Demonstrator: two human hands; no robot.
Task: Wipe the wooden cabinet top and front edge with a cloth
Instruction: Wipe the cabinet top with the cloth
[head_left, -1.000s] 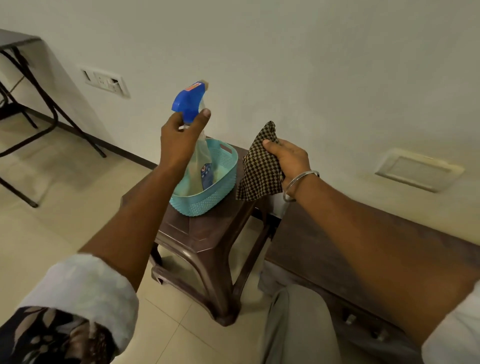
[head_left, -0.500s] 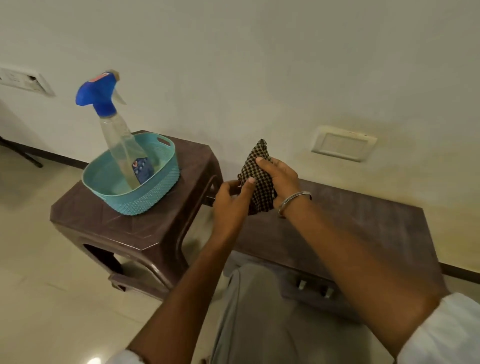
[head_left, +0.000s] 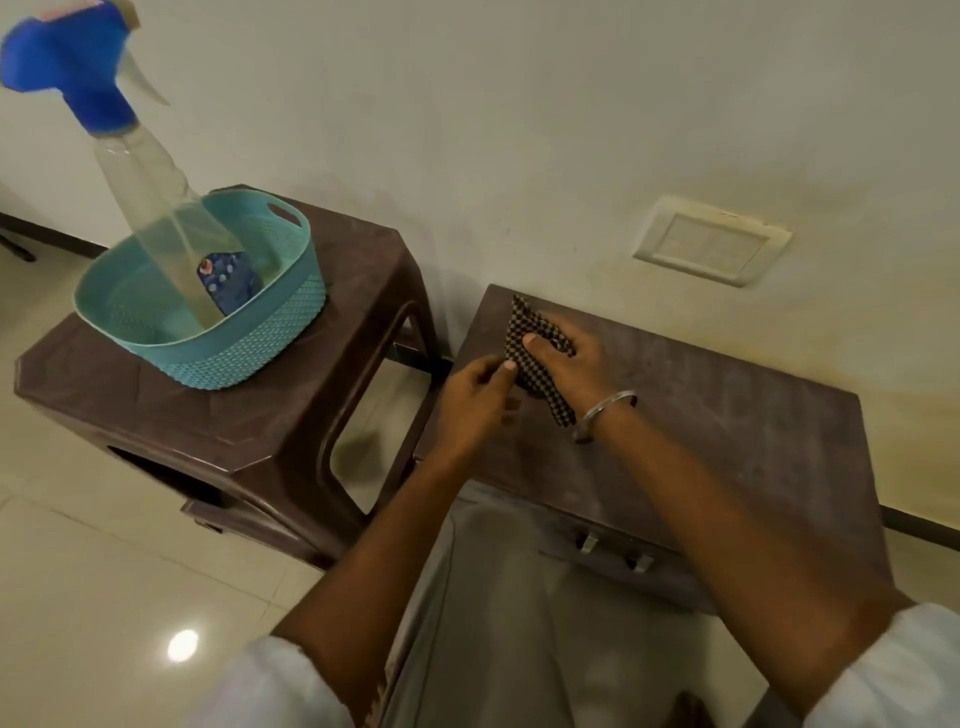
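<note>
A low dark wooden cabinet stands against the wall, its top dusty, with two small metal handles on the front. A black-and-cream checked cloth lies bunched near the top's back left corner. My right hand, with a metal bangle on the wrist, grips the cloth with the thumb over it. My left hand pinches the cloth's left edge between thumb and fingers.
A brown plastic stool stands left of the cabinet with a narrow gap between them. On it sits a teal basket holding a clear spray bottle with a blue trigger head. A wall plate is above the cabinet. My knee is below.
My left hand let go of the spray bottle, which now stands in the basket, and came over to the cloth. Both hands dropped with the cloth onto the cabinet top.
</note>
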